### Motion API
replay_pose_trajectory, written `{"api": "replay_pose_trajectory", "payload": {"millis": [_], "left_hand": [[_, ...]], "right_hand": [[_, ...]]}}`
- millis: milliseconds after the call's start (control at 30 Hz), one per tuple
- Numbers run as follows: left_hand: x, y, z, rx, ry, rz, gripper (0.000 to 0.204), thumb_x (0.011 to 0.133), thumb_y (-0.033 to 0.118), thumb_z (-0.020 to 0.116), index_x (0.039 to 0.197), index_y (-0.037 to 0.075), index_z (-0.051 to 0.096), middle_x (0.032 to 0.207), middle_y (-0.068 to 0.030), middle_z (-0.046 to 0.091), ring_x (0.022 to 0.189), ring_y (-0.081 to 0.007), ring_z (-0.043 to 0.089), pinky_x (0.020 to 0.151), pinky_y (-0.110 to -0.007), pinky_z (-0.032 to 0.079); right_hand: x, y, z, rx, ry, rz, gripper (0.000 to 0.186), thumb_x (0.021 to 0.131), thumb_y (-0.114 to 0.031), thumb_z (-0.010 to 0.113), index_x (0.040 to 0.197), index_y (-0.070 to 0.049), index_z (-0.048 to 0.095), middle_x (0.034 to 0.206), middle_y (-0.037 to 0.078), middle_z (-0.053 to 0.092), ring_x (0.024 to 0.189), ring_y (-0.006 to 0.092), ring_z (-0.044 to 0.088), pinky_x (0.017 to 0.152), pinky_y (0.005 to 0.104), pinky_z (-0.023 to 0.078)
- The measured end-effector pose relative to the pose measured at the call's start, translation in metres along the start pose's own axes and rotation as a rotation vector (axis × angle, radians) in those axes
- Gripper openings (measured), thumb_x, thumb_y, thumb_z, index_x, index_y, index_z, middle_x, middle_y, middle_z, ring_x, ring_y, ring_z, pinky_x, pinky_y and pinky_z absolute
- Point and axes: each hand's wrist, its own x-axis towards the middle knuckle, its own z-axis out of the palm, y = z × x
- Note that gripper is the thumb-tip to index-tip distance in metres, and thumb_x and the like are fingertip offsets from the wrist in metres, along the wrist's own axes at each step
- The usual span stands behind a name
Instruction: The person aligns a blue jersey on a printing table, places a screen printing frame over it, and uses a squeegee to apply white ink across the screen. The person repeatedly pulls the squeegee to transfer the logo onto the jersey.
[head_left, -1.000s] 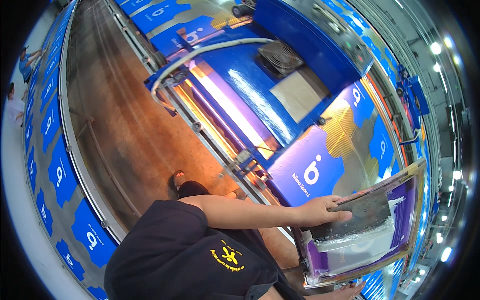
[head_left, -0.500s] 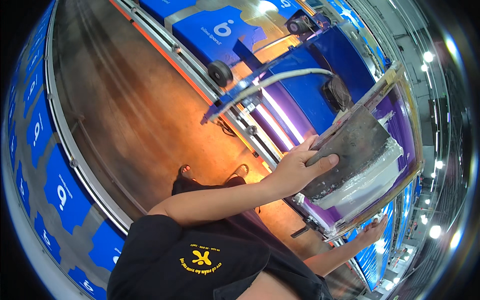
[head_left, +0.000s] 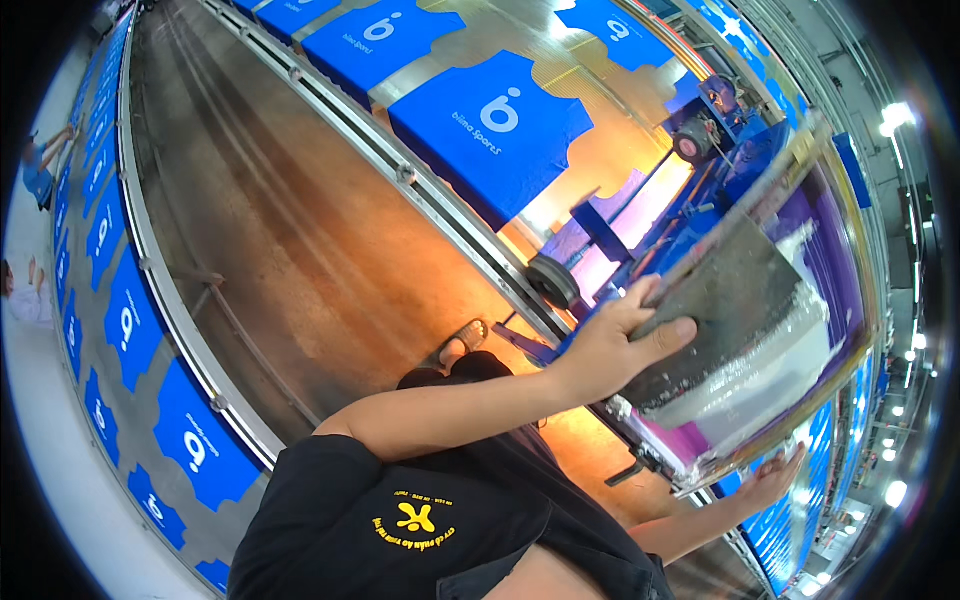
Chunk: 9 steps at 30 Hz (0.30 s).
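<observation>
My left hand point(head_left: 615, 345) grips the near-left side of a screen-printing frame point(head_left: 745, 222), fingers over the rim. Its thumb presses on a dark, flat squeegee point(head_left: 725, 310) lying tilted on the screen. Thick white ink point(head_left: 770, 375) coats the squeegee's far edge and spreads over the purple mesh point(head_left: 835, 255). At the frame's lower right edge is my right hand point(head_left: 772, 482), fingers bent at the rim and partly hidden. Both hands hold the frame up in front of my body.
Long tables with metal rails point(head_left: 405, 172) carry rows of blue shirt pieces point(head_left: 490, 125) with white prints. A blue wheeled machine point(head_left: 610, 235) with a glowing heater sits on the rail behind the frame. A person point(head_left: 38, 175) stands beyond the left table.
My body and the view have shifted along the aisle, with the frame and squeegee still in hand. The blue machine now lies more behind the frame, and more shirt pieces show.
</observation>
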Motion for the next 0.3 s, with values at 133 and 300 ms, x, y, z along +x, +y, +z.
{"api": "replay_pose_trajectory", "payload": {"millis": [133,300], "left_hand": [[0.051,0.015,-0.023,-0.081,-0.01,-0.081,0.062,0.103,0.055,0.069,0.091,-0.005,0.077,0.17,-0.0393,0.023,0.161,-0.042,0.023,0.127,-0.046,0.023],[0.096,0.035,-0.052,-0.18,0.002,-0.136,0.062,0.103,0.057,0.068,0.107,-0.003,0.081,0.172,-0.0385,0.018,0.166,-0.0401,0.009,0.13,-0.048,0.015]], "right_hand": [[-0.001,-0.054,0.094,0.303,0.033,0.279,0.045,0.104,-0.039,0.073,0.14,-0.011,0.07,0.084,0.001,0.056,0.056,0.0022,0.035,0.05,0.0181,0.028],[0.0,-0.08,0.144,0.349,-0.044,0.239,0.047,0.105,-0.04,0.071,0.142,-0.011,0.069,0.083,-0.001,0.055,0.064,0.0011,0.04,0.053,0.0167,0.03]]}}
